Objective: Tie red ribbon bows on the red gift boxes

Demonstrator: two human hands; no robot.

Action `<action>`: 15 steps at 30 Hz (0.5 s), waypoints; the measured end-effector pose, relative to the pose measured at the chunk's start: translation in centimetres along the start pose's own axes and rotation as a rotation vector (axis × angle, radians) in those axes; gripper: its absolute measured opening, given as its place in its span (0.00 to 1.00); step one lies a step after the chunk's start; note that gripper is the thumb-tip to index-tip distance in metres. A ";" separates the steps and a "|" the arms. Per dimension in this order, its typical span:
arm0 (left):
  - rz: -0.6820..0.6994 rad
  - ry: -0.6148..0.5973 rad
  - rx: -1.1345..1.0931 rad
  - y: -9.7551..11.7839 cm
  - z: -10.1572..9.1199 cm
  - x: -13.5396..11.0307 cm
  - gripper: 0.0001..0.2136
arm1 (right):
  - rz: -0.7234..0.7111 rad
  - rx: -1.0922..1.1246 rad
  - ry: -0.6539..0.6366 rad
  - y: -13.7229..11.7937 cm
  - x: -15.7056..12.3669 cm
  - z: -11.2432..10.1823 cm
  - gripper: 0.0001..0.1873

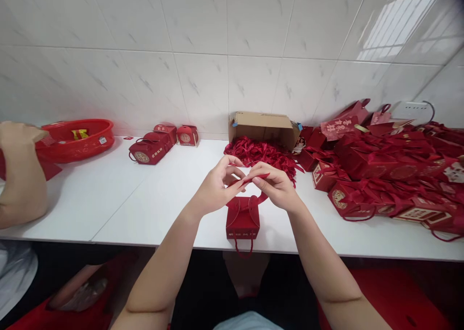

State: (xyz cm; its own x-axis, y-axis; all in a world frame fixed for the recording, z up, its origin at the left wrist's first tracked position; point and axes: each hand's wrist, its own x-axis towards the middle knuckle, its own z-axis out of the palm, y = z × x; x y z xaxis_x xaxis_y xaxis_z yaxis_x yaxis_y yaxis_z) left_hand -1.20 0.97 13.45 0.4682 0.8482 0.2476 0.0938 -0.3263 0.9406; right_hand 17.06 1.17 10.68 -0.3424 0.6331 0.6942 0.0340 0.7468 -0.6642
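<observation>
Just above a small red gift box (pixel 242 220) near the table's front edge, my two hands meet over a red ribbon (pixel 261 176). Thumb and fingers of my left hand (pixel 219 182) pinch the ribbon from the left. From the right, my right hand (pixel 273 182) pinches the same ribbon, its thumb lying on top. Part of the ribbon runs down to the top of the box. The box stands upright with a cord handle (pixel 243 252) hanging over its front. Fingers hide some of the ribbon's middle.
Behind my hands, a cardboard carton (pixel 266 122) lies with a heap of red ribbons (pixel 259 151) spilling out. Many finished red boxes (pixel 391 175) pile up at right. Several red boxes (pixel 154 146) and a red basin (pixel 83 146) stand left, beside another person's arm (pixel 23 175).
</observation>
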 end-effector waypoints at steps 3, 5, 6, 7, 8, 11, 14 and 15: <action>-0.064 -0.041 -0.138 -0.6 -0.4 -0.1 0.10 | -0.104 -0.159 -0.079 0.5 -0.2 -0.5 0.12; -0.090 -0.011 -0.248 -1.0 -0.6 -0.1 0.08 | -0.186 -0.326 -0.111 1.0 -0.4 -0.8 0.15; -0.103 0.004 -0.303 -1.1 -0.7 0.0 0.08 | -0.227 -0.408 -0.107 1.2 -0.5 -0.8 0.16; -0.118 0.013 -0.356 -1.1 -0.7 0.0 0.08 | -0.263 -0.478 -0.092 1.4 -0.6 -0.9 0.17; -0.132 0.012 -0.404 -1.2 -0.8 0.0 0.07 | -0.292 -0.530 -0.071 1.5 -0.6 -0.9 0.17; -0.143 -0.011 -0.497 -1.3 -0.8 0.1 0.07 | -0.334 -0.604 -0.015 1.8 -0.8 -0.7 0.15; -0.067 0.043 -0.455 -1.6 -0.5 0.0 0.06 | -0.330 -0.619 0.025 2.0 -0.9 -0.4 0.17; -0.021 0.092 -0.383 -1.7 -0.3 -0.1 0.06 | -0.320 -0.610 0.046 2.0 -1.1 -0.3 0.18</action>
State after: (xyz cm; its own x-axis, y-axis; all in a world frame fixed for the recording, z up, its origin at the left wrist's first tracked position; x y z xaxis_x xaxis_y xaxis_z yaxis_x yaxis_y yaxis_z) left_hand -1.69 1.60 11.88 0.3874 0.8926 0.2306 -0.2402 -0.1438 0.9600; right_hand 17.79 2.06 8.72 -0.3840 0.3599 0.8503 0.4643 0.8713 -0.1591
